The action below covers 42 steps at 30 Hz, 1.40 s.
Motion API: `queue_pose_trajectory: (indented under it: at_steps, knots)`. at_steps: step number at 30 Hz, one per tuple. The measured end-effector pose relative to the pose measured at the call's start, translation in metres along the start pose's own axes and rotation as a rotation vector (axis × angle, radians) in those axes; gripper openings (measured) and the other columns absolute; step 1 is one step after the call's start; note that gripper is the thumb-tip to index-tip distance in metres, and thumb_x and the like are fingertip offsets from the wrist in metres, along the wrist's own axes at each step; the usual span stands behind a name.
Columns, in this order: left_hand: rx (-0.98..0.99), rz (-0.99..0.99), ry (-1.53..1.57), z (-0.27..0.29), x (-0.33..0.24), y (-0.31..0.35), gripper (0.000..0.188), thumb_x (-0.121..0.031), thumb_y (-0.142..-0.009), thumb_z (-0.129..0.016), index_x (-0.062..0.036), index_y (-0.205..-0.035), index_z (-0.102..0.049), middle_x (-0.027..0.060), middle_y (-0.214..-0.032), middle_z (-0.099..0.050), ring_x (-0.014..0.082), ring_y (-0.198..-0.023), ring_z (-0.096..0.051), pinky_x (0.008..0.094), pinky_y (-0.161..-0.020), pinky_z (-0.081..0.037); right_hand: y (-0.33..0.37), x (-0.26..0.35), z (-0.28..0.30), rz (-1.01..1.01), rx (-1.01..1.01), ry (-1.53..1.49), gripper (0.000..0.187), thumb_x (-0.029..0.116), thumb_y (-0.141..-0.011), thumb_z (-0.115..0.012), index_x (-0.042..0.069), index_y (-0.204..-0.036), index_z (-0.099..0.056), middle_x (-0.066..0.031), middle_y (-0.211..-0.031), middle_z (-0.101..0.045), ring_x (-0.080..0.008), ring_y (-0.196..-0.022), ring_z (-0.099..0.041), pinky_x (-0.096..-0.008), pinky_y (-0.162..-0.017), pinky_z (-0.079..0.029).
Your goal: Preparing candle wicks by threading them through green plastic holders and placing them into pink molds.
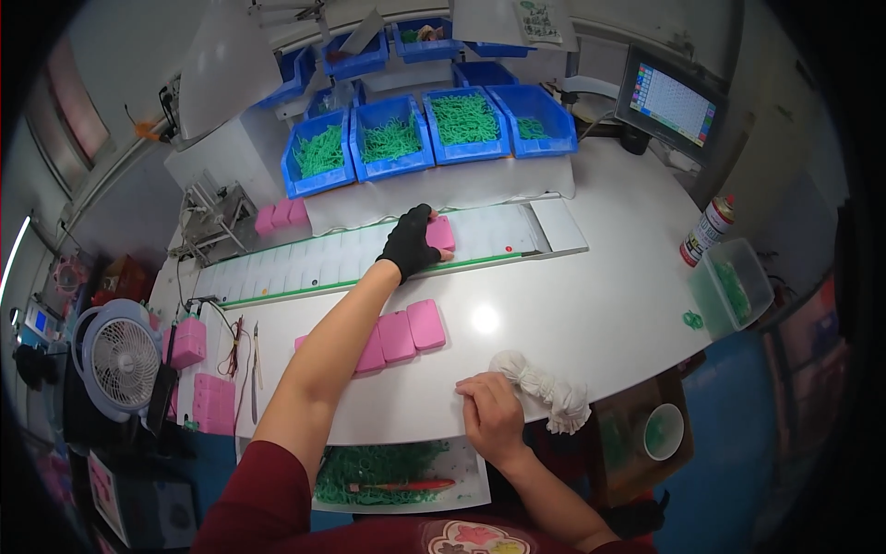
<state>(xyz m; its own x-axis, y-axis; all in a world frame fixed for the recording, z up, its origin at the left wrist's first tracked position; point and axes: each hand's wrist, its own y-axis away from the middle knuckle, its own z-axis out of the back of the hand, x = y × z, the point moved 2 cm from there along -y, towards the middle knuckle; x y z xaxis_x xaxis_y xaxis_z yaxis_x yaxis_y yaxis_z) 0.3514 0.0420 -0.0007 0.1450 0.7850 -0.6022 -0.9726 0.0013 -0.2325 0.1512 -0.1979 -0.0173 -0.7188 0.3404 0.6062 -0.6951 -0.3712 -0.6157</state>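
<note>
My left hand [413,245], in a black glove with bare fingertips, reaches across the table and closes on a pink block [440,234]. That block sits on a long pale track [341,254] with a green edge. Behind my left forearm lies a row of pink blocks [397,334], partly hidden by the arm. My bare right hand [494,415] rests at the table's front edge with its fingers curled together, and nothing shows in them. A bundled white cloth [544,388] lies just right of it.
Blue bins [318,189] of green pieces stand behind the track. A monitor [669,106], spray can [706,231] and clear tub [752,286] are at right. A fan [123,365] and more pink blocks [214,403] are at left. Below the edge, an open drawer [469,475] holds green scraps.
</note>
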Motion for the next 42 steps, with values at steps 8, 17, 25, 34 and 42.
queue_pose_trajectory:
  at_steps: [8,17,25,34,42]
  knots:
    - [-0.266,-0.104,-0.166,0.009,0.021,0.028,0.089,-0.047,-0.066,-0.084,0.0015,-0.13,-0.046,0.0202,-0.131,-0.05,0.036,-0.122,-0.049,0.0426,-0.1,-0.043,-0.001,-0.005,-0.002,0.011,-0.005,-0.003,0.022,-0.007,-0.071,-0.06,0.002,-0.091,-0.061,-0.0108,-0.09,-0.063,-0.0301,-0.09,-0.061,-0.0385,-0.075,-0.051]
    - [0.124,-0.171,-0.311,0.022,-0.053,0.138,0.079,-0.045,-0.06,-0.086,-0.0036,-0.121,-0.056,0.0194,-0.123,-0.052,0.0368,-0.121,-0.049,0.044,-0.098,-0.046,-0.001,0.004,-0.001,0.065,-0.056,-0.002,0.02,-0.01,-0.073,-0.059,0.003,-0.088,-0.059,-0.0106,-0.087,-0.063,-0.0293,-0.083,-0.061,-0.0368,-0.069,-0.049]
    - [0.173,0.229,1.174,0.032,-0.103,0.234,0.08,-0.005,-0.077,-0.069,-0.0079,-0.143,-0.025,0.0166,-0.134,-0.043,0.026,-0.116,-0.056,0.0384,-0.091,-0.053,0.016,0.016,0.011,-0.409,0.06,-0.514,0.01,0.004,-0.096,-0.053,-0.001,-0.102,-0.06,-0.0081,-0.1,-0.067,-0.0117,-0.086,-0.065,-0.0229,-0.068,-0.051]
    - [0.028,0.066,0.738,0.033,-0.095,0.291,0.078,0.001,-0.074,-0.07,-0.0048,-0.143,-0.034,0.0132,-0.132,-0.053,0.0225,-0.122,-0.053,0.0386,-0.107,-0.04,0.012,0.054,-0.006,-0.855,0.406,-1.016,0.043,0.036,-0.102,-0.051,-0.003,-0.122,-0.053,-0.0124,-0.112,-0.062,-0.0184,-0.101,-0.065,-0.0278,-0.08,-0.056]
    - [-0.117,-0.062,0.424,0.039,-0.117,0.297,0.061,-0.005,-0.072,-0.078,-0.0024,-0.128,-0.053,0.0115,-0.131,-0.054,0.02,-0.12,-0.053,0.0366,-0.103,-0.044,0.026,0.06,-0.018,-0.956,0.326,-1.357,0.044,0.028,-0.101,-0.054,-0.002,-0.132,-0.045,-0.0118,-0.121,-0.056,-0.0176,-0.11,-0.06,-0.0328,-0.092,-0.055]
